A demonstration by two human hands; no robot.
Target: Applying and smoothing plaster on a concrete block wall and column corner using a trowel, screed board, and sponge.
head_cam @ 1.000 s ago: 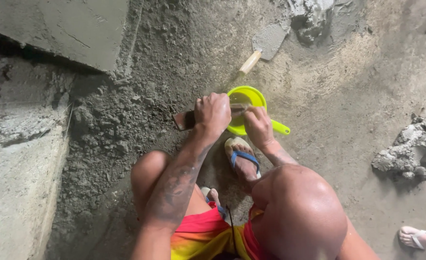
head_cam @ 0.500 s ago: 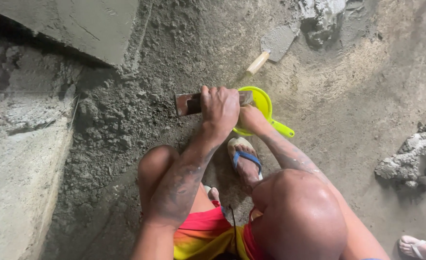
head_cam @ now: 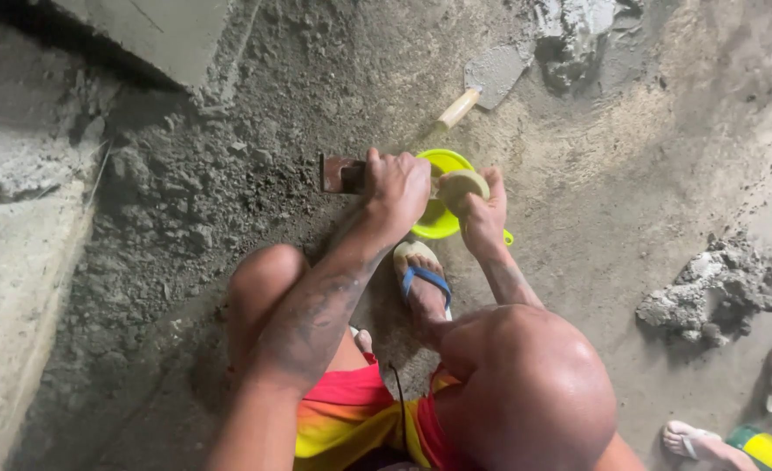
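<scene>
The flat brown rectangular float [head_cam: 340,174] lies on the loose grey mortar bed, gripped tight at its near end by the left hand [head_cam: 397,187]; the right hand [head_cam: 477,205] clutches a round pale sponge [head_cam: 462,184] over the single yellow-green plastic bowl [head_cam: 438,218]. Pressing unevenly could gouge the soft mortar, or the bowl could tip. One wooden-handled steel trowel [head_cam: 486,83] lies beyond.

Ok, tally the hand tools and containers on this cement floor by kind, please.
Steel trowels with wooden handles: 1
Rust-brown flat floats, gripped by the left hand: 1
Yellow-green plastic bowls: 1
Pale round sponges, in the right hand: 1
Total: 4
</scene>
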